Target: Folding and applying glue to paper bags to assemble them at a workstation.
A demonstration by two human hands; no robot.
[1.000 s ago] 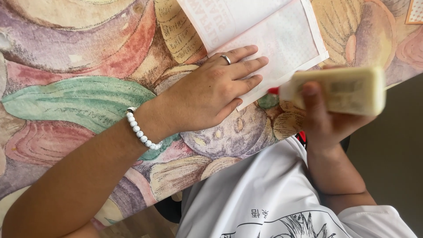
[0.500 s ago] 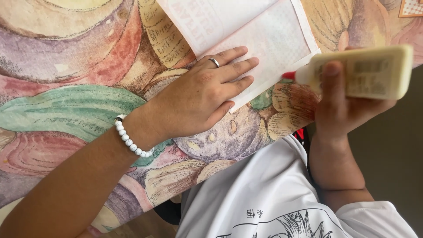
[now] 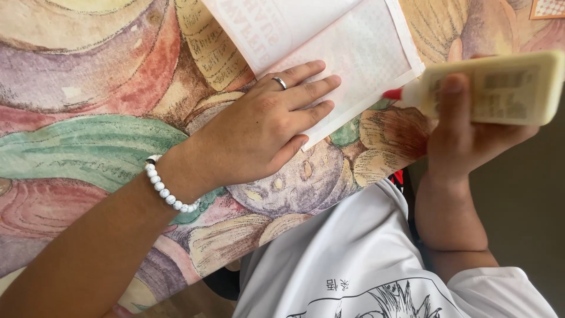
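My left hand (image 3: 265, 126) lies flat, fingers together, on the near corner of an open booklet of white and pale pink pages (image 3: 359, 53). It wears a ring and a white bead bracelet (image 3: 168, 191) on the wrist. My right hand (image 3: 465, 138) grips a cream glue bottle (image 3: 500, 88) held sideways. Its red tip (image 3: 393, 93) points left and sits close to the booklet's right edge.
The booklet rests on a table covered by a cloth printed with large leaves and fruit in green, red and brown (image 3: 88, 135). The table edge runs diagonally above my white printed shirt (image 3: 359, 259). A small patterned card (image 3: 547, 8) shows at the top right.
My right hand has carried the glue bottle up and leftward, bringing the red tip near the booklet's edge. My left hand has stayed pressed on the page.
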